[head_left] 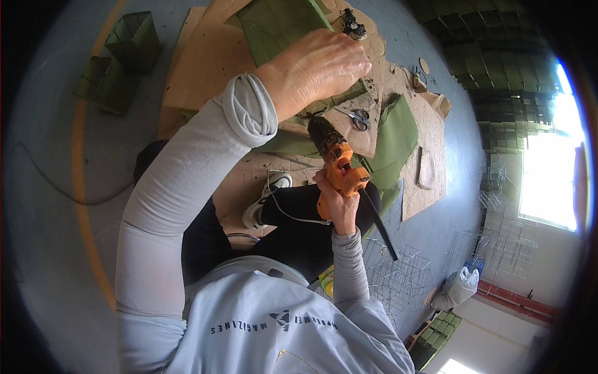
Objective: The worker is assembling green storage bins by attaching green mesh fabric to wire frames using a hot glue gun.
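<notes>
Sitting on a grey floor (pixel 50 206) strewn with cardboard (pixel 205 62), my left hand (pixel 314 68) presses curled fingers onto green felt (pixel 280 22); my right hand (pixel 339 209) grips an orange glue gun (pixel 339 168).

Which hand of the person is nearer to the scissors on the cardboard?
The left hand: it presses on green felt just beside the scissors. The right hand grips the orange glue gun lower down.

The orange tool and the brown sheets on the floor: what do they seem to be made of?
The orange glue gun looks like matte moulded plastic, its nozzle caked dark. The brown sheets look like plain cardboard: flat, dull, with cut-out holes.
</notes>
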A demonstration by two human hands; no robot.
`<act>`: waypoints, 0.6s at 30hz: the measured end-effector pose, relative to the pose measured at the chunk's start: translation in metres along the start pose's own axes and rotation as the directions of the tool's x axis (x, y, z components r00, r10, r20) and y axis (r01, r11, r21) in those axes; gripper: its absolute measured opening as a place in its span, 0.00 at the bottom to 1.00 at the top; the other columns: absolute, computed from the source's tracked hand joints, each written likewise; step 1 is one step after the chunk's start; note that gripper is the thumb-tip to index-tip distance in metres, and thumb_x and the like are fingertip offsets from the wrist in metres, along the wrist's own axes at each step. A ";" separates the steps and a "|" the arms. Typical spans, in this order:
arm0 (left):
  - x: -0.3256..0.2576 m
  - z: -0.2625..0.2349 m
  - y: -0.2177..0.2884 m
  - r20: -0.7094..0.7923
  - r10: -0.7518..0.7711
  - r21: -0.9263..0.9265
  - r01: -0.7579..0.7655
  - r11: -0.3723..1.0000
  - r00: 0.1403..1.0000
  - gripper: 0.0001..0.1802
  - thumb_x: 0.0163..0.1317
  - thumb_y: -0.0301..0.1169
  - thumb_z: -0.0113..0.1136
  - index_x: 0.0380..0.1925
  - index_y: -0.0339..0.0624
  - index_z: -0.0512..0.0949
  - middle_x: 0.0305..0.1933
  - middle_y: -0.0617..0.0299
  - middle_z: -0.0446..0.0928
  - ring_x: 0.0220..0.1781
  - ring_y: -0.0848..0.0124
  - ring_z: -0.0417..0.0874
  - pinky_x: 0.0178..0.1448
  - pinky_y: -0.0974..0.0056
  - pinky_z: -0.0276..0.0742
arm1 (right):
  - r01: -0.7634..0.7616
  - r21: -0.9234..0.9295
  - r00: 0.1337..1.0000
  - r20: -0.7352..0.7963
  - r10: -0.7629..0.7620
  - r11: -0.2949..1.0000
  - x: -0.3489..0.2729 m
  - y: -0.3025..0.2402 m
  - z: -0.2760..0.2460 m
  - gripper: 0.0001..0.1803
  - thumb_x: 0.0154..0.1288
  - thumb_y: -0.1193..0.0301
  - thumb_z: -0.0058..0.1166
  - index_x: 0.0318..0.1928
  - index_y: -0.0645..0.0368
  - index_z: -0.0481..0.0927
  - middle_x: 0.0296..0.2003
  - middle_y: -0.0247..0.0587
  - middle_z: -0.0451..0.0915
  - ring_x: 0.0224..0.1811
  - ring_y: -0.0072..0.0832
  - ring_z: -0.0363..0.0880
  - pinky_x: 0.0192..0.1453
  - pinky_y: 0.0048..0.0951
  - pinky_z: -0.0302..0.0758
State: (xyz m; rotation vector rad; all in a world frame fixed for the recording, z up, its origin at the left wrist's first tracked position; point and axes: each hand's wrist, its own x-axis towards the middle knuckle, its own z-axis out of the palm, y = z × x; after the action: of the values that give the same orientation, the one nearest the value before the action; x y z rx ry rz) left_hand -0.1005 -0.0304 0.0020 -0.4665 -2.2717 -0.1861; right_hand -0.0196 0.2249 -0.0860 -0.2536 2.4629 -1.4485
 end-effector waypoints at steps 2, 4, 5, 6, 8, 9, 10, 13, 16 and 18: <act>0.001 -0.005 0.003 -0.005 -0.039 -0.107 0.039 0.994 0.999 0.08 0.52 0.23 0.57 0.17 0.34 0.78 0.22 0.49 0.79 0.29 0.56 0.86 0.34 0.57 0.83 | 0.097 -0.096 0.993 -0.051 -0.102 0.991 0.002 0.000 -0.001 0.13 0.56 0.75 0.62 0.43 0.61 0.80 0.35 0.36 0.82 0.36 0.27 0.83 0.41 0.28 0.78; 0.003 -0.005 0.004 0.007 -0.035 -0.085 0.036 0.996 0.999 0.08 0.52 0.23 0.57 0.17 0.34 0.78 0.22 0.49 0.79 0.28 0.56 0.86 0.34 0.57 0.83 | 0.267 -0.297 0.942 -0.120 -0.313 0.917 0.004 -0.001 -0.002 0.13 0.56 0.69 0.64 0.40 0.63 0.80 0.29 0.42 0.83 0.32 0.33 0.84 0.37 0.32 0.78; 0.003 -0.005 0.004 0.018 -0.032 -0.062 0.033 0.998 0.999 0.08 0.53 0.23 0.57 0.17 0.34 0.78 0.22 0.49 0.79 0.28 0.56 0.86 0.34 0.57 0.83 | 0.268 -0.298 0.942 -0.119 -0.314 0.916 0.005 -0.001 -0.002 0.13 0.56 0.69 0.64 0.40 0.63 0.80 0.29 0.42 0.83 0.32 0.33 0.84 0.37 0.32 0.78; 0.003 -0.004 0.004 0.017 -0.033 -0.062 0.034 0.998 0.999 0.08 0.53 0.23 0.57 0.17 0.34 0.78 0.22 0.49 0.79 0.28 0.56 0.86 0.34 0.57 0.83 | 0.311 -0.356 0.917 -0.132 -0.377 0.881 0.005 -0.002 -0.001 0.14 0.56 0.69 0.64 0.40 0.64 0.79 0.28 0.42 0.83 0.29 0.33 0.83 0.36 0.30 0.77; -0.001 0.001 0.002 0.012 -0.035 -0.035 0.035 0.999 0.999 0.09 0.53 0.24 0.57 0.16 0.35 0.79 0.22 0.50 0.79 0.29 0.57 0.86 0.34 0.57 0.83 | 0.341 -0.384 0.897 -0.142 -0.420 0.858 0.005 -0.006 0.002 0.14 0.56 0.71 0.65 0.40 0.65 0.78 0.28 0.43 0.83 0.28 0.33 0.84 0.35 0.29 0.77; -0.003 0.008 0.000 0.012 -0.038 -0.033 0.038 0.999 0.999 0.09 0.53 0.24 0.57 0.16 0.35 0.79 0.22 0.50 0.79 0.29 0.57 0.86 0.34 0.57 0.83 | 0.343 -0.385 0.896 -0.138 -0.421 0.857 0.004 -0.010 0.005 0.14 0.56 0.71 0.65 0.40 0.65 0.78 0.28 0.43 0.83 0.28 0.33 0.84 0.35 0.29 0.77; -0.005 0.015 -0.001 -0.010 -0.012 0.010 0.013 1.000 1.000 0.09 0.54 0.24 0.57 0.16 0.35 0.79 0.22 0.50 0.79 0.29 0.57 0.86 0.34 0.58 0.83 | 0.316 -0.339 0.904 -0.175 -0.389 0.886 0.004 -0.016 0.008 0.14 0.56 0.72 0.65 0.40 0.65 0.77 0.28 0.44 0.82 0.28 0.35 0.83 0.35 0.29 0.77; -0.009 0.026 -0.001 -0.022 0.002 0.069 0.000 0.998 1.000 0.09 0.54 0.24 0.57 0.17 0.35 0.80 0.22 0.50 0.80 0.29 0.58 0.86 0.35 0.58 0.84 | 0.260 -0.318 0.927 -0.183 -0.328 0.912 0.000 -0.017 0.009 0.13 0.56 0.75 0.64 0.40 0.64 0.75 0.26 0.48 0.80 0.26 0.40 0.82 0.32 0.31 0.75; -0.007 0.020 -0.001 0.010 -0.008 0.072 0.007 0.997 1.000 0.09 0.54 0.24 0.57 0.18 0.35 0.81 0.23 0.50 0.80 0.30 0.58 0.87 0.35 0.58 0.84 | 0.296 -0.406 0.903 -0.177 -0.392 0.864 -0.005 -0.029 0.011 0.13 0.55 0.78 0.63 0.38 0.62 0.72 0.24 0.49 0.76 0.24 0.44 0.80 0.30 0.33 0.74; -0.006 0.013 -0.001 0.031 -0.009 0.062 0.007 0.998 0.999 0.08 0.54 0.24 0.57 0.18 0.35 0.81 0.24 0.49 0.80 0.30 0.58 0.87 0.35 0.58 0.84 | 0.302 -0.420 0.903 -0.161 -0.398 0.855 -0.004 -0.025 0.010 0.13 0.55 0.78 0.62 0.38 0.62 0.72 0.24 0.49 0.76 0.24 0.45 0.79 0.30 0.34 0.74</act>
State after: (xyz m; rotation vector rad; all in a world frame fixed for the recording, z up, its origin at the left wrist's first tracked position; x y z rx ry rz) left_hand -0.1064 -0.0294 -0.0109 -0.4307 -2.3027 -0.1131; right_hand -0.0125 0.2055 -0.0682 -0.6816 3.0248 -1.1492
